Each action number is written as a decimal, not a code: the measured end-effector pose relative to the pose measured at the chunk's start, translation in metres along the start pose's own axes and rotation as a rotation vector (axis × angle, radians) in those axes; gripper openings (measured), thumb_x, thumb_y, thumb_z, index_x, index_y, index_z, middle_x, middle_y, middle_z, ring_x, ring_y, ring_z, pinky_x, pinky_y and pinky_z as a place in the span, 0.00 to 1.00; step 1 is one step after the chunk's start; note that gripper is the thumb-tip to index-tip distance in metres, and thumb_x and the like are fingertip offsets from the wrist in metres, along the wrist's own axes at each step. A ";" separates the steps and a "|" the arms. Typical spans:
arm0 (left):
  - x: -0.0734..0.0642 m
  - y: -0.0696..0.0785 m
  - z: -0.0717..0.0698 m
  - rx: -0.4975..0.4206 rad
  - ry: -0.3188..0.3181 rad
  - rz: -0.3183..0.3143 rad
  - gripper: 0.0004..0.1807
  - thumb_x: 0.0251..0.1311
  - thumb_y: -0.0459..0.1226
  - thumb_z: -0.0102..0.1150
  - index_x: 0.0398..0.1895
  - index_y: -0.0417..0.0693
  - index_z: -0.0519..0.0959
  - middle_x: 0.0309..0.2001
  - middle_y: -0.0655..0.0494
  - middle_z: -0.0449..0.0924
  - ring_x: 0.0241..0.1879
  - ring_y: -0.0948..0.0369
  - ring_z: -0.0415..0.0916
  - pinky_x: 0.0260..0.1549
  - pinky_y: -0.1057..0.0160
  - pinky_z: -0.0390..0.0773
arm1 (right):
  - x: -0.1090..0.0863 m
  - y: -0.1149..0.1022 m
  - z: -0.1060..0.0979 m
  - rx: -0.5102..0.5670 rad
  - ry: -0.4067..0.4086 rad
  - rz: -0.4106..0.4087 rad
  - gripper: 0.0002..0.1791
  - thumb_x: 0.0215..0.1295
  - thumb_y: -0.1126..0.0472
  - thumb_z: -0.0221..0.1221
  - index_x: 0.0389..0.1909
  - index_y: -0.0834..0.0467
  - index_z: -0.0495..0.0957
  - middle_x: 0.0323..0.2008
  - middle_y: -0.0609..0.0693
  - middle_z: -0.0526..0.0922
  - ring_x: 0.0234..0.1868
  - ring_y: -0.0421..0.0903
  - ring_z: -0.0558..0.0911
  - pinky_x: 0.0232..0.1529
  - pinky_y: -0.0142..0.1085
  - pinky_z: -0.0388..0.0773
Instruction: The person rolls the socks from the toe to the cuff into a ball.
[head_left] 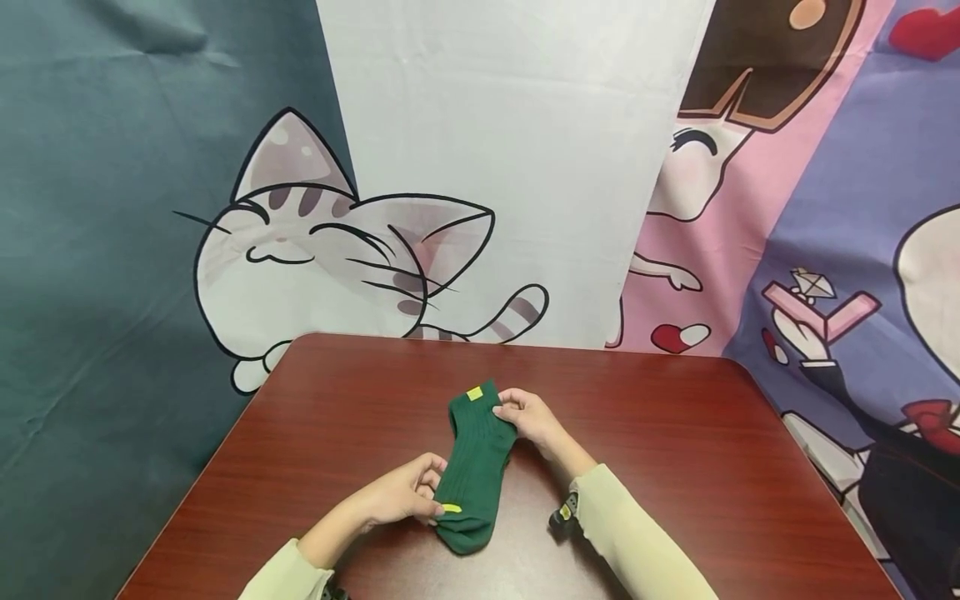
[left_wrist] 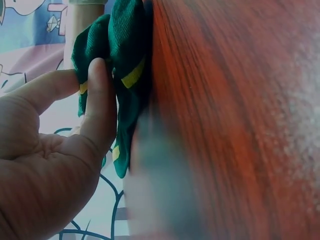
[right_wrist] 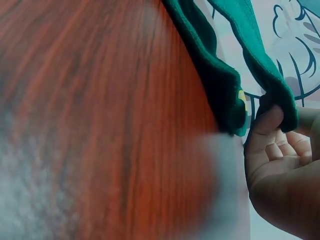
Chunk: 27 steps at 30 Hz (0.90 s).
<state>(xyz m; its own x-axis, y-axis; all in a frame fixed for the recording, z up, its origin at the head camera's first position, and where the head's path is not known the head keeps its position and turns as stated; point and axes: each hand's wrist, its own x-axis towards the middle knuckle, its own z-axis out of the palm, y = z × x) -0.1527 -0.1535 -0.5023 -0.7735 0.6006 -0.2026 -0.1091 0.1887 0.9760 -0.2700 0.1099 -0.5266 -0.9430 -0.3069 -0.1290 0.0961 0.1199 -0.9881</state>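
Note:
A dark green ribbed sock (head_left: 477, 458) with yellow marks near its cuff and toe lies lengthwise in front of me. Both wrist views show a second green layer (left_wrist: 131, 45) beneath the upper one, apparently another sock, against the tabletop. My left hand (head_left: 408, 492) pinches the upper sock near the toe's yellow stripe; in the left wrist view, thumb and forefinger hold its edge. At the cuff end, my right hand (head_left: 527, 414) grips the upper sock's edge. The right wrist view shows that edge (right_wrist: 272, 75) lifted away from the lower layer (right_wrist: 220, 82).
The reddish-brown wooden table (head_left: 637, 433) has rounded far corners. Behind it hangs a cloth backdrop (head_left: 510, 150) with a cartoon cat and figures. A small dark device (head_left: 564, 510) is strapped at my right wrist, beside the pale sleeve.

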 end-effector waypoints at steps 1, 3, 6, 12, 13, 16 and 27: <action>0.000 -0.001 0.000 0.002 0.002 0.001 0.31 0.56 0.24 0.63 0.61 0.30 0.61 0.37 0.48 0.73 0.33 0.60 0.77 0.32 0.64 0.84 | 0.001 0.001 0.000 -0.008 0.001 0.000 0.13 0.69 0.65 0.62 0.50 0.67 0.78 0.30 0.46 0.85 0.28 0.39 0.83 0.31 0.34 0.81; 0.001 -0.002 0.000 0.008 0.005 0.003 0.31 0.56 0.23 0.63 0.61 0.30 0.61 0.38 0.48 0.75 0.33 0.60 0.78 0.32 0.63 0.85 | 0.001 0.002 0.001 -0.020 0.003 0.008 0.12 0.69 0.64 0.62 0.50 0.66 0.78 0.30 0.46 0.85 0.28 0.39 0.83 0.30 0.34 0.81; 0.001 -0.003 0.001 0.016 0.015 0.007 0.30 0.56 0.22 0.63 0.60 0.29 0.62 0.38 0.47 0.75 0.33 0.61 0.78 0.33 0.62 0.85 | 0.003 0.003 0.001 -0.047 0.009 0.016 0.11 0.69 0.64 0.62 0.49 0.65 0.79 0.30 0.46 0.84 0.28 0.39 0.82 0.30 0.34 0.81; 0.001 -0.005 0.004 0.133 0.081 0.009 0.29 0.55 0.23 0.66 0.60 0.30 0.66 0.37 0.46 0.77 0.31 0.61 0.79 0.30 0.62 0.85 | 0.005 0.005 0.002 -0.203 0.042 -0.009 0.08 0.68 0.64 0.63 0.45 0.61 0.81 0.26 0.44 0.80 0.26 0.39 0.76 0.30 0.33 0.75; 0.001 -0.005 0.005 0.167 0.095 0.009 0.29 0.55 0.23 0.67 0.60 0.30 0.67 0.36 0.46 0.77 0.31 0.60 0.80 0.30 0.62 0.85 | 0.005 0.005 0.002 -0.235 0.048 -0.014 0.07 0.68 0.63 0.63 0.44 0.61 0.81 0.26 0.44 0.79 0.26 0.39 0.75 0.30 0.33 0.74; 0.001 -0.005 0.008 0.282 0.131 0.015 0.29 0.54 0.25 0.69 0.59 0.31 0.69 0.36 0.48 0.78 0.30 0.60 0.81 0.27 0.63 0.84 | 0.006 0.005 0.002 -0.315 0.066 -0.026 0.06 0.67 0.63 0.64 0.43 0.59 0.82 0.26 0.44 0.77 0.28 0.41 0.74 0.32 0.33 0.72; -0.002 -0.001 0.008 0.522 0.151 0.038 0.29 0.63 0.38 0.68 0.63 0.34 0.70 0.39 0.54 0.75 0.28 0.64 0.75 0.25 0.66 0.77 | 0.007 0.001 0.008 -0.554 0.116 -0.033 0.06 0.66 0.62 0.65 0.40 0.57 0.79 0.32 0.48 0.79 0.34 0.44 0.75 0.35 0.37 0.73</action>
<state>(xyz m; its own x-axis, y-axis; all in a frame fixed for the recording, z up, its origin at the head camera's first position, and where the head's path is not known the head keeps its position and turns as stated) -0.1464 -0.1486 -0.5039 -0.8561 0.5036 -0.1162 0.2160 0.5529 0.8048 -0.2737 0.1002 -0.5293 -0.9746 -0.2165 -0.0575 -0.0861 0.5991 -0.7961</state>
